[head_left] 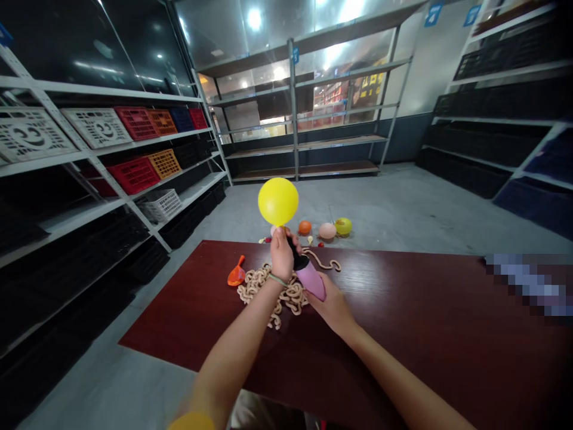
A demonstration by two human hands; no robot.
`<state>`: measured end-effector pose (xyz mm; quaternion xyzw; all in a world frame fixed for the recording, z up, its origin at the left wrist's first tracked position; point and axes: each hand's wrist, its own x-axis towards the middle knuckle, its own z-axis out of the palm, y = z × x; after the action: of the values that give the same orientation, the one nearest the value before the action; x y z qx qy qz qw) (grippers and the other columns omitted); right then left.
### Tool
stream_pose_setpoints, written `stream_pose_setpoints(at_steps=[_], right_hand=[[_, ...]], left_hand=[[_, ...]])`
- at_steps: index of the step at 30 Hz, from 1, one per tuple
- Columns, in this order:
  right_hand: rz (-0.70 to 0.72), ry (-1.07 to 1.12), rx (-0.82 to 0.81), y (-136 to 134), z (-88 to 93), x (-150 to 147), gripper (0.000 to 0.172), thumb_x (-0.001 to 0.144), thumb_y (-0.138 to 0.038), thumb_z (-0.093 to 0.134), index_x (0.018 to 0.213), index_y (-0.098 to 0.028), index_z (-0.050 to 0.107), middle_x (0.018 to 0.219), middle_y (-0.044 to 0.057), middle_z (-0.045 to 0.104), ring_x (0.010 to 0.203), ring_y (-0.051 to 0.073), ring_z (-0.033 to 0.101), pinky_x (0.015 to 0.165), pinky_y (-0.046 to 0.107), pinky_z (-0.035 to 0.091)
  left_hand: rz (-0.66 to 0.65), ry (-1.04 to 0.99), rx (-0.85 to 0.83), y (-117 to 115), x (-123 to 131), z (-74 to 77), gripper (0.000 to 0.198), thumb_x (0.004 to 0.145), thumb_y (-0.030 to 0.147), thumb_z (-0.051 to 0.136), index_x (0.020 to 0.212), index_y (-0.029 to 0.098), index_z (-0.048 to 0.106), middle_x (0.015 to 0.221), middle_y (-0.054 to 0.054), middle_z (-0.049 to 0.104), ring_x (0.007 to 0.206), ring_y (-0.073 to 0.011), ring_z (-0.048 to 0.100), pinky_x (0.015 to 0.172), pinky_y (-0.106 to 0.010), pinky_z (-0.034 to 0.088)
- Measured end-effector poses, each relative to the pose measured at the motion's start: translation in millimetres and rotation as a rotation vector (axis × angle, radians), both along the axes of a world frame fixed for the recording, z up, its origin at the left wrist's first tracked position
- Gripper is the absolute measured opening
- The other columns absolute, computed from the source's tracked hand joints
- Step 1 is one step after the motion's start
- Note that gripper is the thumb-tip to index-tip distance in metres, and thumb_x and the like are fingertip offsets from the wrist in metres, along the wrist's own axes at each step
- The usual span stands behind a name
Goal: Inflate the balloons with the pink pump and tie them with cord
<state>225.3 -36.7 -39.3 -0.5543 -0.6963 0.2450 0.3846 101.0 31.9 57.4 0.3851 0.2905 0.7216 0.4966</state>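
The right hand [330, 310] is nearest, its fingers curled around the lower end of a pink pump [311, 280] and grasping it at a slant. The left hand [282, 255] is clenched higher up, its fingers closed around the neck of a yellow balloon [278, 202] where it meets the pump's black nozzle [296, 254]. The balloon is round and full, and it stands upright just above that fist. A thin band [277, 279] circles the left wrist.

Beneath the hands, on a dark red table [403, 310], lies a heap of beige chain [271, 292] (it could be linked tubing, but the material is hard to tell). A limp orange balloon [236, 275] lies just left of it.

Beyond the table's far edge, a small orange balloon [305, 227], a peach balloon [327, 230] and a yellow-green balloon [343, 226] sit close together on the gray floor [403, 203], with small red scraps [267, 239] near them.

Farther off, metal shelves [293, 107] stand at the back. Red crates [136, 122] and white crates [96, 127] fill the left shelves, and black crates [492, 77] fill the right.
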Motion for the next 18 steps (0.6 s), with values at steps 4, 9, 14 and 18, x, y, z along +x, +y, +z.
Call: stream_pose_setpoints(at_steps=[4, 9, 14, 18], right_hand=[[0.028, -0.028, 0.025, -1.3, -0.4, -0.2, 0.054, 0.084, -0.044, 0.062, 0.132, -0.025, 0.051, 0.121, 0.007, 0.067, 0.106, 0.027, 0.067, 0.087, 0.039, 0.052], [0.054, -0.015, 0.07, 2.1, -7.1, -1.3, 0.052, 0.085, -0.046, 0.061, 0.131, -0.025, 0.05, 0.124, 0.008, 0.066, 0.108, 0.027, 0.066, 0.089, 0.039, 0.052], [-0.004, -0.013, 0.052, 5.1, -9.4, -0.5, 0.051, 0.086, -0.048, 0.058, 0.129, -0.024, 0.051, 0.117, 0.008, 0.068, 0.102, 0.028, 0.068, 0.084, 0.039, 0.052], [0.008, -0.023, 0.028, 2.0, -5.2, 2.0, 0.052, 0.085, -0.048, 0.059, 0.131, -0.024, 0.05, 0.12, 0.008, 0.068, 0.104, 0.027, 0.067, 0.083, 0.038, 0.053]], left_hand=[[0.091, -0.033, 0.022, 12.2, -26.9, 28.9, 0.041, 0.089, 0.06, 0.052, 0.078, 0.021, 0.044, 0.055, 0.006, 0.045, 0.04, -0.0075, 0.044, 0.04, -0.02, 0.035], [0.184, -0.062, 0.095, 26.5, -48.5, 60.9, 0.04, 0.092, 0.058, 0.047, 0.078, 0.022, 0.041, 0.055, 0.007, 0.041, 0.038, -0.0066, 0.039, 0.039, -0.019, 0.034], [0.042, -0.015, 0.019, 12.5, -15.6, 22.7, 0.042, 0.09, 0.062, 0.049, 0.08, 0.022, 0.042, 0.057, 0.006, 0.045, 0.04, -0.0073, 0.043, 0.04, -0.02, 0.036], [0.0, 0.0, 0.0, -0.2, -0.5, -5.3, 0.043, 0.088, 0.063, 0.051, 0.08, 0.021, 0.042, 0.058, 0.006, 0.046, 0.04, -0.0071, 0.043, 0.04, -0.02, 0.037]])
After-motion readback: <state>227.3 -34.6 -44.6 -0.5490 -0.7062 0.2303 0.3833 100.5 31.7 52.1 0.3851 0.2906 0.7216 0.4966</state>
